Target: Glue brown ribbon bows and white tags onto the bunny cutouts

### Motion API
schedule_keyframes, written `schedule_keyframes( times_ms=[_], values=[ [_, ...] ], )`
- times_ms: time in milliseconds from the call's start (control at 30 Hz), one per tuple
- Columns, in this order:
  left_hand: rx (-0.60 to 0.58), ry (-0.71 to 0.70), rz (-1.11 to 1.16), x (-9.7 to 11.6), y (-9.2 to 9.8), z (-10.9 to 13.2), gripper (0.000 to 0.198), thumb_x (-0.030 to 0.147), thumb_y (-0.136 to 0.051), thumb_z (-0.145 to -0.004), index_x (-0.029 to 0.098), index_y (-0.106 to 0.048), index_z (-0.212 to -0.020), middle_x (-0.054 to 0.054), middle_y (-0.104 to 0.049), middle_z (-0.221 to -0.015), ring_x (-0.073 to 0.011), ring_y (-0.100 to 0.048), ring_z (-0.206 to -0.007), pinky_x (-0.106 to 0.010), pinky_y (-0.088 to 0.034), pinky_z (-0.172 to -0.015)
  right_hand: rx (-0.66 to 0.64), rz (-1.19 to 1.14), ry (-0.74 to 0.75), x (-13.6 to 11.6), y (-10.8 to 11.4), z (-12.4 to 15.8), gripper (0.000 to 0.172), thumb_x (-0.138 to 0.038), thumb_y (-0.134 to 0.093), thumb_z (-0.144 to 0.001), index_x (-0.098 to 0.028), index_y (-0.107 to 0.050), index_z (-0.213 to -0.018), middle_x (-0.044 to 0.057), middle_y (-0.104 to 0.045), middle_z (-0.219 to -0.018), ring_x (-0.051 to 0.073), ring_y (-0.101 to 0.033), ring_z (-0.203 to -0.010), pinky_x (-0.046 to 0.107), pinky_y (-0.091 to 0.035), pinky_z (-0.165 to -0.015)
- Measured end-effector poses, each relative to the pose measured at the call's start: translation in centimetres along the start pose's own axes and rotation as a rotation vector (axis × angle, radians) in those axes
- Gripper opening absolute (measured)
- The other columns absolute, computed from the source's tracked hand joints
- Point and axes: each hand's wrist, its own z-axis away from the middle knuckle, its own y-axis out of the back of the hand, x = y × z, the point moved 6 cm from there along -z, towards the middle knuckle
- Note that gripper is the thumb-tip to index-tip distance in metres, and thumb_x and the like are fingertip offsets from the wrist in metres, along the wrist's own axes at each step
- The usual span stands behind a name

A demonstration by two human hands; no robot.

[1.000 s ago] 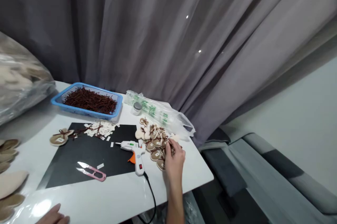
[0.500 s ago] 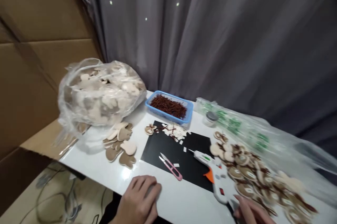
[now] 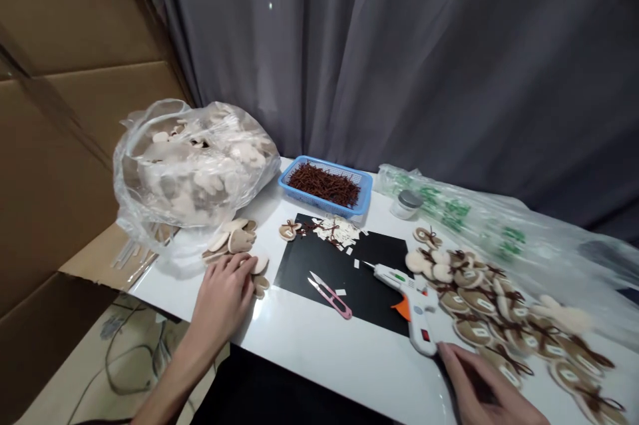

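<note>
At the left, my left hand (image 3: 227, 288) lies over a small pile of rabbit-shaped felt pieces (image 3: 242, 240), tan and cream, with its fingers stretched out onto them. My right hand (image 3: 486, 385) is at the lower right, thumb and forefinger tips together beside the handle end of a white glue gun (image 3: 417, 312) and its cord. What those fingertips hold, if anything, is hidden. The glue gun lies with its nozzle over a black mat (image 3: 299, 265). Pink thread snips (image 3: 332, 296) and small white labels (image 3: 339, 232) rest on the mat.
Behind the felt pile bulges a clear plastic bag (image 3: 200, 172) of felt pieces. A blue basket (image 3: 367, 195) holds brown bows. Finished-looking felt pieces with bows (image 3: 479, 302) spread at the right, near a jar (image 3: 407, 204) and plastic wrapping (image 3: 469, 218). Cardboard (image 3: 74, 145) stands left.
My left hand has moved from the table's front edge, left and forward onto the felt pile. My right hand stays near the glue gun's handle. The view has shifted slightly.
</note>
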Motion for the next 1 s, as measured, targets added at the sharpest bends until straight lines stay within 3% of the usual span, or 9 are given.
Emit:
schedule_keyframes(
  times_ms=[133,267,333,433,567,700,800,900,1000],
  values=[
    [-0.035,0.003,-0.066,0.2,-0.1,-1.4,0.027,0.019,-0.051,-0.102,0.022,-0.075,-0.116,-0.012,-0.078,-0.123,-0.0339,-0.068,-0.112,-0.049,-0.048,-0.096,0.033,0.007,0.065,-1.1,0.4,0.1,0.063,-0.083,-0.065,-0.088,-0.024,-0.084,-0.079,0.010,-0.084,-0.081,0.029,-0.077,-0.070,0.035,-0.058,-0.066],
    [-0.057,-0.002,-0.045,0.4,-0.1,-2.8,0.024,0.020,-0.051,-0.100,0.021,-0.072,-0.112,-0.013,-0.076,-0.120,-0.0350,-0.069,-0.113,-0.050,-0.048,-0.098,0.145,0.003,0.210,-3.6,1.0,0.5,0.043,-0.059,-0.068,-0.098,-0.020,-0.080,-0.085,0.012,-0.081,-0.083,0.026,-0.073,-0.067,0.036,-0.057,-0.068],
    [-0.071,0.003,-0.034,0.4,-0.1,-3.3,0.019,0.024,-0.055,-0.097,0.021,-0.071,-0.107,-0.013,-0.076,-0.119,-0.0360,-0.069,-0.114,-0.050,-0.048,-0.098,0.124,-0.050,0.297,-5.4,0.3,0.9,0.031,-0.048,-0.071,-0.100,-0.020,-0.078,-0.089,0.011,-0.080,-0.084,0.026,-0.074,-0.071,0.037,-0.057,-0.074],
    [-0.086,0.016,-0.035,0.4,-0.3,-3.7,0.016,0.028,-0.061,-0.092,0.020,-0.070,-0.102,-0.014,-0.078,-0.113,-0.0368,-0.070,-0.112,-0.051,-0.048,-0.099,-0.032,-0.133,0.390,-8.5,-2.2,1.6,0.021,-0.039,-0.067,-0.105,-0.023,-0.077,-0.097,0.009,-0.080,-0.093,0.026,-0.076,-0.082,0.036,-0.058,-0.079],
    [-0.052,0.024,0.008,0.1,-0.5,-4.1,0.018,0.025,-0.055,-0.095,0.022,-0.072,-0.100,-0.012,-0.080,-0.105,-0.0345,-0.072,-0.104,-0.049,-0.049,-0.098,-0.298,-0.116,0.468,-12.8,-6.9,2.3,0.022,-0.031,-0.054,-0.112,-0.027,-0.075,-0.112,0.008,-0.077,-0.101,0.026,-0.074,-0.090,0.036,-0.060,-0.077],
    [0.030,0.032,0.088,-0.1,-0.4,-4.6,0.030,0.028,-0.047,-0.104,0.020,-0.073,-0.116,-0.015,-0.080,-0.116,-0.0349,-0.072,-0.108,-0.049,-0.051,-0.095,-0.350,0.006,0.563,-15.7,-9.8,2.1,0.027,-0.016,-0.054,-0.107,-0.027,-0.069,-0.126,0.007,-0.073,-0.102,0.027,-0.070,-0.085,0.038,-0.056,-0.073],
    [0.049,-0.018,0.383,0.9,0.0,-4.8,0.035,0.033,-0.044,-0.109,0.020,-0.072,-0.125,-0.014,-0.079,-0.120,-0.0310,-0.073,-0.109,-0.044,-0.056,-0.093,-0.385,0.105,0.599,-16.6,-11.3,1.6,0.027,-0.012,-0.060,-0.102,-0.025,-0.066,-0.126,0.007,-0.070,-0.106,0.028,-0.068,-0.087,0.039,-0.054,-0.075],
    [-0.108,-0.116,0.670,3.1,0.1,-4.4,0.037,0.034,-0.044,-0.112,0.023,-0.071,-0.134,-0.010,-0.080,-0.117,-0.0256,-0.075,-0.106,-0.036,-0.059,-0.092,-0.384,0.189,0.632,-17.1,-12.5,1.4,0.025,-0.009,-0.060,-0.100,-0.023,-0.064,-0.120,0.008,-0.068,-0.103,0.029,-0.067,-0.089,0.039,-0.053,-0.077],
    [-0.320,-0.198,0.754,5.2,-0.5,-3.4,0.034,0.034,-0.049,-0.111,0.027,-0.077,-0.130,-0.008,-0.082,-0.116,-0.0245,-0.076,-0.104,-0.035,-0.058,-0.093,-0.347,0.254,0.626,-17.0,-13.4,1.4,0.039,0.005,-0.056,-0.090,-0.021,-0.064,-0.118,0.009,-0.068,-0.101,0.031,-0.067,-0.089,0.039,-0.052,-0.077]
  ],
)
